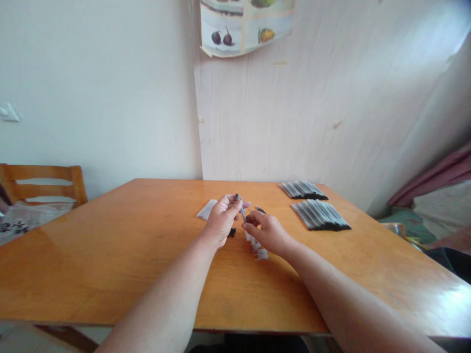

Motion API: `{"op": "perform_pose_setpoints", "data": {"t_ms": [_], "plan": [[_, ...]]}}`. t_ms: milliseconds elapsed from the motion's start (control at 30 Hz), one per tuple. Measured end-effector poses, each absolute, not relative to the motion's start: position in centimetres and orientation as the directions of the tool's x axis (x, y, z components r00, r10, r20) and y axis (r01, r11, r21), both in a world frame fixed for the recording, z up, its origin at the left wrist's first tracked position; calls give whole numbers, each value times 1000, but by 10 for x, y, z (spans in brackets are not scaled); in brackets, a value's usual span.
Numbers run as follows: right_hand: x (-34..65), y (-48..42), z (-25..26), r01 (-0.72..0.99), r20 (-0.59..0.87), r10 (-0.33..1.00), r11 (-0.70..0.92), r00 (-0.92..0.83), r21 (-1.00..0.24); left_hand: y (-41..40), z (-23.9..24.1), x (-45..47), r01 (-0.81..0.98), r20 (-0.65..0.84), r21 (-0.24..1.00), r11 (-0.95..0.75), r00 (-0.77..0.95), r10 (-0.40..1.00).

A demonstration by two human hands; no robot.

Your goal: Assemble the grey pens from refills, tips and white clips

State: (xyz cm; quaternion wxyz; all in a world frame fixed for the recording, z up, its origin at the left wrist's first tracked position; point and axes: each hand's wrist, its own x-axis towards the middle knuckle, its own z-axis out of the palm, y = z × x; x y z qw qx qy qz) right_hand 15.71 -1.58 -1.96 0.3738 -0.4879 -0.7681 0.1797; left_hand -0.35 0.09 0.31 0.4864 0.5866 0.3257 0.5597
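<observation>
A slim clear pen (243, 214) with a dark end is held up between my two hands, over the middle of the table. Near its dark top, the fingers of my left hand (221, 215) are closed around it. My right hand (267, 230) pinches the lower end between thumb and fingers. Small black parts (232, 232) lie beneath the left hand. Below my right hand is a row of small clear-white pieces (261, 253), partly hidden by it. White translucent tubes (205, 210) lie behind the left hand, and a small dark item (260, 209) shows beyond the right.
Two flat stacks of clear pens with black ends, a nearer stack (321, 214) and a farther stack (303, 189), lie at the right of the wooden table (110, 260). A wooden chair (44, 179) with a plastic bag (35, 218) stands left. The wall rises behind the table.
</observation>
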Motion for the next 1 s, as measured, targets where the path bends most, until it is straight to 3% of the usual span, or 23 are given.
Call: {"op": "perform_pose_setpoints", "data": {"t_ms": [233, 367, 533, 700, 833, 1000], "plan": [[160, -19, -16, 669, 402, 888, 440, -223, -600, 4, 4, -4, -275, 259, 935, -226, 88, 962], [160, -17, -17, 622, 400, 895, 428, -195, -655, 8, 3, -8, -307, 227, 931, -197, 67, 971], [162, -14, -18, 450, 378, 912, 406, -155, -795, 11, 3, -13, -351, 227, 920, -177, 109, 968], [163, -18, -13, 224, 262, 944, 305, -201, -926, 16, 1, -17, -401, 188, 910, -110, 159, 969], [163, -20, -8, 91, 207, 959, 228, -191, -969, 21, -3, -20, -485, 147, 871, -78, 106, 983], [162, -18, -10, -42, 284, 950, 281, -132, -959, 23, -2, -24, -563, 98, 825, -56, 44, 994]]}}
